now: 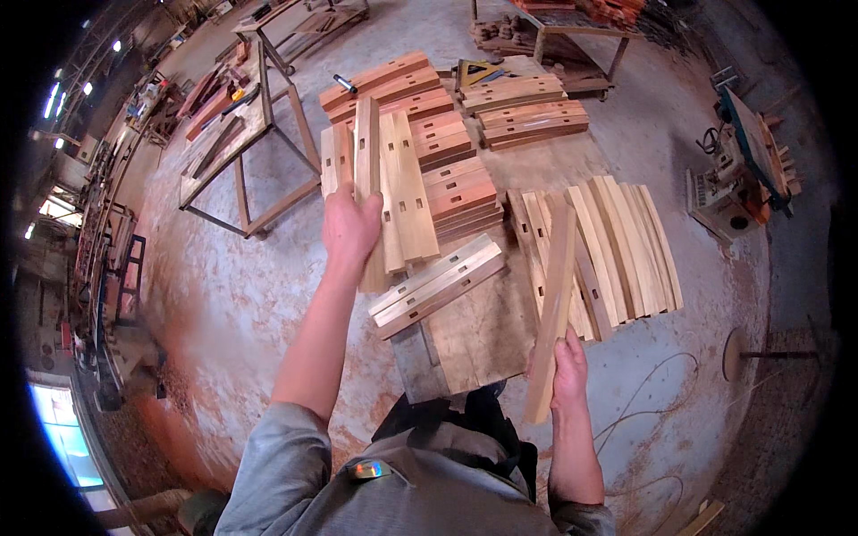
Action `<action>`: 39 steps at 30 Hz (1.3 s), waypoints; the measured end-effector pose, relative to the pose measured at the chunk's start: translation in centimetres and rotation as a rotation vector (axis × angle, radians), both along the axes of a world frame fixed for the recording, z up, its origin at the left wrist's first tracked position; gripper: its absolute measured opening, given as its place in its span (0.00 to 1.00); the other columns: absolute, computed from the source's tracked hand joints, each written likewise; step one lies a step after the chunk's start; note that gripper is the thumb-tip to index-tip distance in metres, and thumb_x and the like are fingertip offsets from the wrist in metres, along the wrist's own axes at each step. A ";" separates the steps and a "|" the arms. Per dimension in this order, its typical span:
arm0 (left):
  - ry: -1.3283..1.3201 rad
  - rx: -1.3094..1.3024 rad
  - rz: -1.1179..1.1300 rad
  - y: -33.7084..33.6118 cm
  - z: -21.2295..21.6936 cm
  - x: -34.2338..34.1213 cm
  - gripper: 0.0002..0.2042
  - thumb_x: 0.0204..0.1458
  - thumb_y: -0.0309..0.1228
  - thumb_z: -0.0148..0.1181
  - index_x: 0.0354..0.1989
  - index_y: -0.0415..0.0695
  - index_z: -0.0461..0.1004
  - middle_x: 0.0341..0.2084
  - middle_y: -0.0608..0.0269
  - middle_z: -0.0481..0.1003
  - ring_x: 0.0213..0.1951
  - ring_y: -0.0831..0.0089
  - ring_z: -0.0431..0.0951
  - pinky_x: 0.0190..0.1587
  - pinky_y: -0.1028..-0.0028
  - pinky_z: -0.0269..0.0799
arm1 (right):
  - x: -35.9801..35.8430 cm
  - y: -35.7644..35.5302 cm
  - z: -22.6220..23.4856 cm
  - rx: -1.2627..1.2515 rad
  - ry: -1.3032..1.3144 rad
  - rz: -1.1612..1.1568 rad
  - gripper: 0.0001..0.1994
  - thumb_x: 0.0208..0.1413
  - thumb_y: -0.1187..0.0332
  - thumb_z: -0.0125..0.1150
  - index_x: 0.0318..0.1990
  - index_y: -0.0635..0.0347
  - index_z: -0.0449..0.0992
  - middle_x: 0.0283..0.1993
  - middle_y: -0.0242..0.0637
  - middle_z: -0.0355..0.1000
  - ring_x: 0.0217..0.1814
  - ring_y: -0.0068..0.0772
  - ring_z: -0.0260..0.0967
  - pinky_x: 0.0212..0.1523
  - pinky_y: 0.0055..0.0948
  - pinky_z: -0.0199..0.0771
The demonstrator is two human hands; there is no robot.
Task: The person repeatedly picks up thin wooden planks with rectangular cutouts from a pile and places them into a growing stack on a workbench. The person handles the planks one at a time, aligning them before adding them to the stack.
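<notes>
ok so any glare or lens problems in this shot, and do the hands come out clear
In the head view, the bright opening at lower left is mostly washed out; the head view's round fisheye edge falls to black; also in the head view, the left hand, right hand and held wooden strips look fairly clear, without strong glare.

hands (351, 228): 2 | gripped slats (555, 308): 2 | marker (345, 83): 1 | yellow triangle (480, 72): 1
</notes>
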State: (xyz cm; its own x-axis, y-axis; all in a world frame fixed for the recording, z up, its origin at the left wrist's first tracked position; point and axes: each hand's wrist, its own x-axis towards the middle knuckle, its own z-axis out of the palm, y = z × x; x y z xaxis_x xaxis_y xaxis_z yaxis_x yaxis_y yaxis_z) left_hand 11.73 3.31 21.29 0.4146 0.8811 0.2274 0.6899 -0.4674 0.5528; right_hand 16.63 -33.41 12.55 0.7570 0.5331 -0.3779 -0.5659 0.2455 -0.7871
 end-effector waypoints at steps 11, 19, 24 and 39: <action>0.447 0.145 0.049 1.2 -1.9 2.5 0.16 0.50 0.38 0.55 0.42 0.41 0.70 0.34 0.42 0.74 0.38 0.46 0.79 0.36 0.53 0.77 | 0.8 4.4 3.1 -0.180 -0.309 0.131 0.33 0.56 0.78 0.55 0.68 0.68 0.48 0.58 0.42 0.64 0.50 0.29 0.69 0.47 0.27 0.73; 0.125 0.495 -0.133 3.2 -2.5 -1.7 0.29 0.48 0.37 0.60 0.57 0.33 0.64 0.46 0.36 0.71 0.49 0.41 0.71 0.51 0.56 0.69 | 2.5 15.8 7.6 -0.523 -0.915 0.272 0.29 0.55 0.66 0.56 0.63 0.68 0.58 0.60 0.56 0.62 0.63 0.53 0.61 0.62 0.41 0.61; -0.188 -0.102 -0.247 3.3 -2.6 -4.8 0.30 0.47 0.31 0.61 0.58 0.33 0.60 0.50 0.37 0.69 0.51 0.46 0.69 0.55 0.57 0.64 | 3.6 24.2 6.1 -0.628 -1.129 0.334 0.25 0.56 0.66 0.54 0.61 0.66 0.61 0.56 0.57 0.64 0.59 0.57 0.63 0.57 0.46 0.65; -0.585 -0.752 -0.216 2.9 -5.9 -7.3 0.36 0.53 0.19 0.51 0.70 0.37 0.41 0.60 0.49 0.62 0.58 0.67 0.66 0.58 0.70 0.64 | 1.8 31.3 4.2 -0.547 -1.327 0.364 0.23 0.52 0.69 0.55 0.55 0.72 0.66 0.55 0.56 0.67 0.56 0.55 0.64 0.59 0.44 0.63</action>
